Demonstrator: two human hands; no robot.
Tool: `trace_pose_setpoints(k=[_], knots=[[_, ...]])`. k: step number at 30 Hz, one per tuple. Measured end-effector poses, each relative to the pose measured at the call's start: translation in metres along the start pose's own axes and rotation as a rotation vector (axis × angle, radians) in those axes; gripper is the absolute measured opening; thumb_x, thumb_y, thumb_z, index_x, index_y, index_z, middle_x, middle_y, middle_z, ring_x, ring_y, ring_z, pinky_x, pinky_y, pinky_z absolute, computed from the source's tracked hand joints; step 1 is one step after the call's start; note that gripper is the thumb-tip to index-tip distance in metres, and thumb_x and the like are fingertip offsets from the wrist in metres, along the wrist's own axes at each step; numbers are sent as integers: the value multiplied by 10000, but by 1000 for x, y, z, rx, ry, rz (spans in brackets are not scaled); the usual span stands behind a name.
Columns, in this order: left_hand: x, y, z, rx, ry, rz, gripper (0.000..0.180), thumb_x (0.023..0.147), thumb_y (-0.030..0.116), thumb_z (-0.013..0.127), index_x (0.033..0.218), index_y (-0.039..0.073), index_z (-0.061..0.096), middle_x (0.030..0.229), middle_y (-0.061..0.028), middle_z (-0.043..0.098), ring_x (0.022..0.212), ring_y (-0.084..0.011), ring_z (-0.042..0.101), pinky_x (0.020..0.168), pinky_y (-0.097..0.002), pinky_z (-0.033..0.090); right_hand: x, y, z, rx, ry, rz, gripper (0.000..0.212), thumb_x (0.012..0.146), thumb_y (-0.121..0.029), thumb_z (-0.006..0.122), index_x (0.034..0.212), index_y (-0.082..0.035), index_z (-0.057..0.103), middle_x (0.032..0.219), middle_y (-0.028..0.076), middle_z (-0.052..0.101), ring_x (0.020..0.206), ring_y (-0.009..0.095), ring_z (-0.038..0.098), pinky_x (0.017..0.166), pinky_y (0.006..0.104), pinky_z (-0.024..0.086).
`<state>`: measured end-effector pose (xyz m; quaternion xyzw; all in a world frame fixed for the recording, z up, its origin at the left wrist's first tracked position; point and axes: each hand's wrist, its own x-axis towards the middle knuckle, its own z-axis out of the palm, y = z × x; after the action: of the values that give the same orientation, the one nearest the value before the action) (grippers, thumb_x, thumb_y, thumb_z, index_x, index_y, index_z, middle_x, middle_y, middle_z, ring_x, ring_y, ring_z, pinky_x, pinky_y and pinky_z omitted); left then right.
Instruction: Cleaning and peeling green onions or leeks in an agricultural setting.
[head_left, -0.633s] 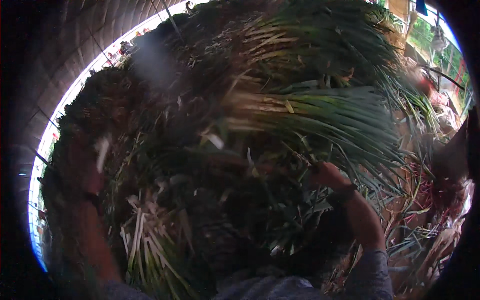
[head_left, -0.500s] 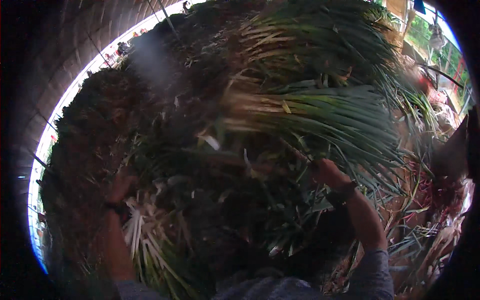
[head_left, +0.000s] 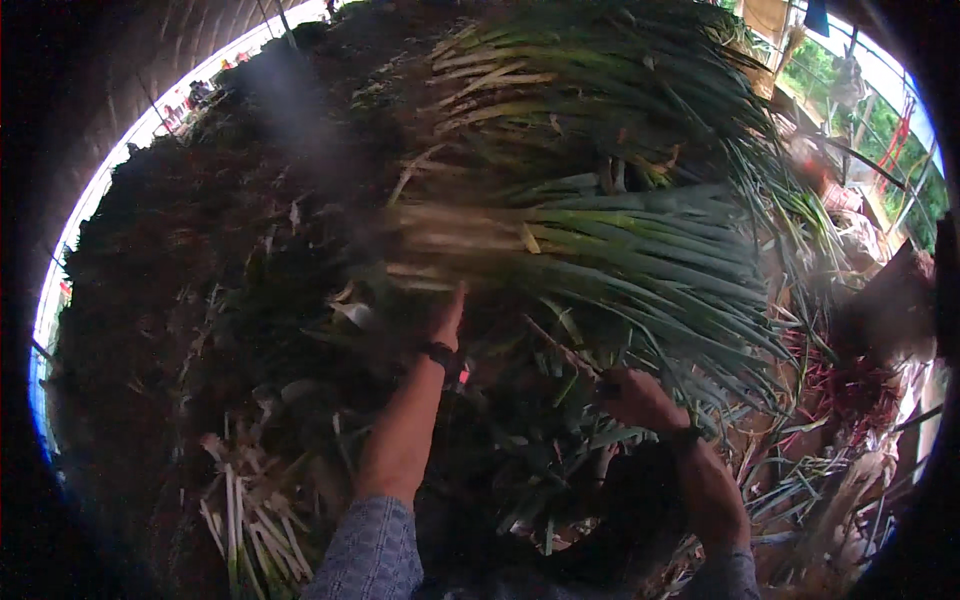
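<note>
A large heap of long green leeks [head_left: 640,250] lies ahead, pale stalk ends to the left and leaves to the right. My left hand [head_left: 448,322] reaches forward to the stalk ends, fingers stretched out, with nothing visibly held. Its fingertips overlap the lowest pale stalks; I cannot tell whether they touch. Around a thin, brownish, stick-like tool [head_left: 560,347], my right hand [head_left: 640,400] is closed. The tool points up and left, just below the leaves. At the lower left lies a bunch of trimmed leeks [head_left: 250,520], white stalks uppermost.
Dark, earthy-looking plant matter [head_left: 180,270] fills the left side. Loose leaf scraps [head_left: 800,490] litter the ground at right, near a bundle of reddish strands [head_left: 850,395]. A white scrap [head_left: 355,313] lies left of my left hand.
My left hand has moved from the trimmed bunch at lower left up and right to the heap's stalk ends. My right hand keeps the tool, slightly lower in view. The view has shifted.
</note>
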<state>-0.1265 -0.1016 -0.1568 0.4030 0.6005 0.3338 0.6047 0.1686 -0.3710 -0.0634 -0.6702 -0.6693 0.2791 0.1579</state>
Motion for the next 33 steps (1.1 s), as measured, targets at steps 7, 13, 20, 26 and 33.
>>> trace_pose_setpoints(k=[7, 13, 20, 26, 33], knots=[[59, -18, 16, -563, -7, 39, 833, 848, 625, 637, 1486, 132, 429, 1542, -49, 377, 1386, -203, 352, 1116, -383, 275, 5, -24, -13, 50, -81, 7, 321, 866, -305, 660, 1041, -36, 646, 850, 209, 680, 800, 424, 660, 664, 490, 509], [22, 13, 45, -854, -219, 205, 730, 892, 458, 642, 1493, 139, 377, 1527, -91, 346, 1375, -262, 360, 1119, -445, 351, 10, 10, 7, 8, 20, -51, 328, 833, -307, 704, 1001, -29, 654, 752, 191, 656, 710, 399, 651, 624, 449, 508], [-6, 9, 32, -464, -32, 522, 594, 940, 420, 581, 1389, 47, 475, 1419, -78, 472, 1299, -262, 455, 1087, -431, 394, 3, -34, -20, 42, 7, -109, 342, 844, -284, 700, 1076, -37, 654, 793, 190, 669, 739, 377, 670, 657, 439, 512], [-71, 45, 15, -646, -427, 444, 537, 951, 404, 566, 1359, 58, 516, 1324, -82, 562, 1190, -239, 544, 1037, -416, 437, -20, -40, -19, 27, 32, -73, 340, 854, -281, 704, 1072, -26, 650, 836, 182, 682, 742, 318, 677, 670, 427, 509], [-71, 37, -32, 30, -180, 441, 738, 947, 480, 563, 1506, 58, 334, 1468, -111, 450, 1284, -257, 485, 1058, -393, 406, -39, -67, -30, 159, -84, 26, 346, 871, -324, 697, 1026, -18, 651, 813, 209, 666, 702, 352, 652, 667, 438, 506]])
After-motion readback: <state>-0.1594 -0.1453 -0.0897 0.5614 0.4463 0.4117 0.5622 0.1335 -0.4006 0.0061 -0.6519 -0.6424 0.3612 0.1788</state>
